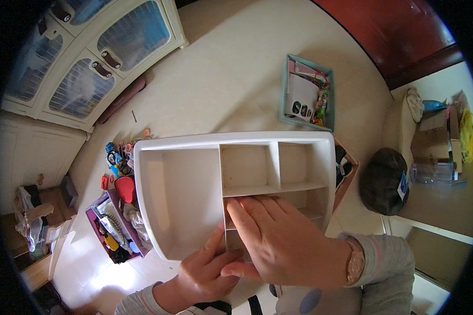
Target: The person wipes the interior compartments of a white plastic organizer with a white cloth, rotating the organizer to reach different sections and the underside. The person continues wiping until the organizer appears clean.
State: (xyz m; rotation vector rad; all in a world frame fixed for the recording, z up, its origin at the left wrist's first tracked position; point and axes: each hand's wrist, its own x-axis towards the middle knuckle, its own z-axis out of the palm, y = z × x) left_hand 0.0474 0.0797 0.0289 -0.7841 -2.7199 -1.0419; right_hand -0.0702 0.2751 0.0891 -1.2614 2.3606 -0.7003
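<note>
A white plastic drawer [147, 210] lies in front of me. Its left part is one wide compartment; a cream divider insert [249, 190] splits the right part into several smaller ones. My right hand [286, 239] reaches over the insert, its fingers down in a compartment and its thumb toward the near side. Beside it my left hand [207, 273] has its index finger stretched along the insert's left wall and the other fingers curled. Both hands seem to grip the insert at its near left, though the fingertips are partly hidden.
Beyond the drawer stands a teal basket [284, 113] of small items. To the left are a purple bin [95, 233] and several loose toys [122, 157]. A white cabinet [89, 58] is at the far left. A dark round object [382, 181] lies at right, near a shelf [399, 142].
</note>
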